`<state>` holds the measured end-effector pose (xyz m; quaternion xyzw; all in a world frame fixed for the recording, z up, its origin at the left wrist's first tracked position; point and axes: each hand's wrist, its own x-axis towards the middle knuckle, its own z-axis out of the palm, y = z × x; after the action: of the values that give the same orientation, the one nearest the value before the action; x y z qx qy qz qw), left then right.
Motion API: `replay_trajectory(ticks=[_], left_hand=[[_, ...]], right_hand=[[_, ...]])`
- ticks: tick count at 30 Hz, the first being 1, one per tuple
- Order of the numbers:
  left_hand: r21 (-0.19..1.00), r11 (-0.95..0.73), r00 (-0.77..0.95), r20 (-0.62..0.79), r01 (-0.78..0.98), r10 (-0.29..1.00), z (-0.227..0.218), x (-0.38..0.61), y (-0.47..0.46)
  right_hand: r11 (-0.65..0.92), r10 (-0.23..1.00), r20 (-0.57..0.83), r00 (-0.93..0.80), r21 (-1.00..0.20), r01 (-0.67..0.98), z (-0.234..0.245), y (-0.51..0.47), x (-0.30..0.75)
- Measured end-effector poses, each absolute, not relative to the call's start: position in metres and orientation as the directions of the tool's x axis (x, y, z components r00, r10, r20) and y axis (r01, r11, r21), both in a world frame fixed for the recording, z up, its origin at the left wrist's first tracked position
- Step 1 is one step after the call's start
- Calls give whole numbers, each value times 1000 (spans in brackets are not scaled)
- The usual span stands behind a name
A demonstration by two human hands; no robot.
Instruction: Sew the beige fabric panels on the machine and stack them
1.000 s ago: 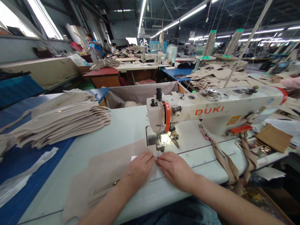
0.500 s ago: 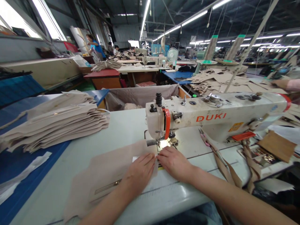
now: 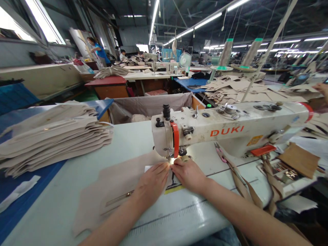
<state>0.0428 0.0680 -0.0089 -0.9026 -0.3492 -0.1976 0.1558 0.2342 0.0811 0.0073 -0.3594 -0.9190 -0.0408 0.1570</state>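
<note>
A beige fabric panel (image 3: 120, 174) lies on the pale sewing table, its right end close under the head of the white sewing machine (image 3: 225, 123). Its lower part carries a slot with a zipper (image 3: 120, 199). Over the panel, my left hand (image 3: 153, 181) has its fingers together, the tips closed at the panel's edge by the lit needle area. My right hand (image 3: 191, 175) pinches the same edge, fingertips almost touching the left ones. A small white piece (image 3: 147, 168) shows beside my left fingers. The needle and presser foot are mostly hidden behind my hands.
Stacked beige panels (image 3: 56, 136) lie at the left on a blue surface. Right of the machine head are pink-handled snips (image 3: 219, 153), fabric strips (image 3: 242, 184) and a tray of small metal parts (image 3: 287, 171). A cloth-lined bin (image 3: 151, 104) stands behind the table.
The camera view has shifted slightly. The panel's edge and both hands have moved a little relative to the machine, and more of the yellow-edged plate shows between my hands.
</note>
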Motion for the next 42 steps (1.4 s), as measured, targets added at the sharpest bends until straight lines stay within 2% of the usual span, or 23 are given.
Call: replay_trajectory(ticks=[10,17,23,32,39,42], left_hand=[[-51,-728,645,509,684,570,-13,43,75],[-117,-740,675,523,662,520,-13,42,77],[2,-748,642,512,663,571,-14,40,76],[88,-709,603,457,700,653,-9,39,83],[124,-696,594,429,708,680,-7,38,94],[100,-694,602,420,713,679,-9,35,89]], right_hand=[[711,671,347,-655,-54,701,9,85,233],[713,662,374,-649,-50,699,8,83,232],[723,653,364,-664,-39,690,10,78,234],[699,684,334,-648,-46,714,12,79,231],[692,681,377,-628,-51,720,5,79,233],[702,663,421,-619,-60,710,1,78,236]])
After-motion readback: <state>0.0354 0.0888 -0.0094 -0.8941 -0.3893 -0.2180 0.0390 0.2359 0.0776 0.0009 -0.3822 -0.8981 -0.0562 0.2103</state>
